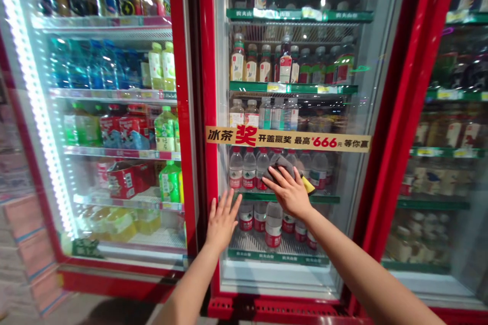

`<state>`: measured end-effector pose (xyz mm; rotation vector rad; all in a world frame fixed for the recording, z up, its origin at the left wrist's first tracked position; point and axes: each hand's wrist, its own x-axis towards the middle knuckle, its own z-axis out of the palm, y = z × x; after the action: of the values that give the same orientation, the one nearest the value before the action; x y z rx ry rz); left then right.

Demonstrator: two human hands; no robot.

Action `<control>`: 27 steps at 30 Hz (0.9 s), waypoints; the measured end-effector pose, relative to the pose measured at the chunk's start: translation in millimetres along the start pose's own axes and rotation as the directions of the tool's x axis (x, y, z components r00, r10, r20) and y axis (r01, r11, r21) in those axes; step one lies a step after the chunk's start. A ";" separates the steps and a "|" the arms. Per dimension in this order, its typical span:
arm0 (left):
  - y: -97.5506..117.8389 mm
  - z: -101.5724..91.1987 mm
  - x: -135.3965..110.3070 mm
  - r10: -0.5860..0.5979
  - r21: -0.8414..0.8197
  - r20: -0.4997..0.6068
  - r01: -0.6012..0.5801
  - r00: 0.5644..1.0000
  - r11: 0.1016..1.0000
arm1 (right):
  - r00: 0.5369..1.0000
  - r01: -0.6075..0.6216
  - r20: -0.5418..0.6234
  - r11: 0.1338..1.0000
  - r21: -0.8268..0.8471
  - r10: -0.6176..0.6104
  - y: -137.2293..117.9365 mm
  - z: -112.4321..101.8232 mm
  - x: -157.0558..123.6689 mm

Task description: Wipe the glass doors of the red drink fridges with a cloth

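In the middle stands a red-framed fridge with a glass door. My right hand lies on a dark grey cloth and presses it against the glass, just below a yellow printed strip. A bit of yellow shows at the cloth's right side, under my palm. With fingers spread, my left hand rests flat on the door's left edge, holding nothing. Behind the glass are water bottles with red labels, partly covered by my right hand.
Left is another fridge with drinks on lit shelves. A third fridge door is at the right. Stacked cartons stand on the floor at far left. The red frame runs up the door's right side.
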<state>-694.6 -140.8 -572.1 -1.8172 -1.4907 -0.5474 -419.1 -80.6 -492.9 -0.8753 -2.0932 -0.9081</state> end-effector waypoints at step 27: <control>101.2 -6.0 125.9 0.226 -0.123 -0.116 -0.240 0.967 0.963 | 0.903 -0.427 -0.143 0.884 -0.190 0.406 86.6 3.1 -79.7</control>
<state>-565.7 -70.1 -504.8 -2.0066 -1.1756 -0.6256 -309.5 -56.5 -528.3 -1.3073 -1.6447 -0.9302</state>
